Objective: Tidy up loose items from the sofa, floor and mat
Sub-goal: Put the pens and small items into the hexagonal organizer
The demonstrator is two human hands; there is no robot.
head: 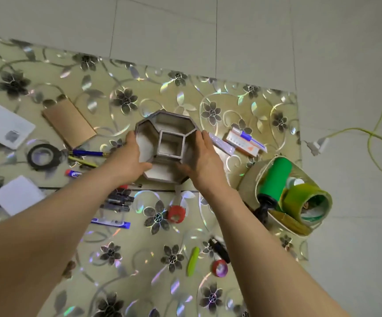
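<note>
Head view, looking down on the floral mat [126,259] laid on the tiled floor [345,53]. I see both hands clasped on an octagonal organizer [166,133], which sits near the mat's centre with its open compartments facing up and a square cell in the middle. The left hand [128,161] presses the organizer's left wall, thumb hooked over the near rim; the right hand [205,160] presses the right wall, fingers curled at the near edge. Each grip is closed on the organizer, which lies directly between the two palms. I cannot tell whether its base touches the mat or is raised just above it.

Loose items around it: a black tape roll [42,156] and a gold flat box [69,124] to the left; white cards [2,124] at the far left; a cluster of pens [116,200] under the left wrist; a red tape roll [176,213] just below the organizer; a green marker [192,261] and a second small tape roll [219,268] nearer the camera. A clear container [263,175] holding a green roller [276,179] and a wide tape roll [309,207] lies tipped at the mat's right edge. A yellow cable [368,133] runs across the floor beyond.
</note>
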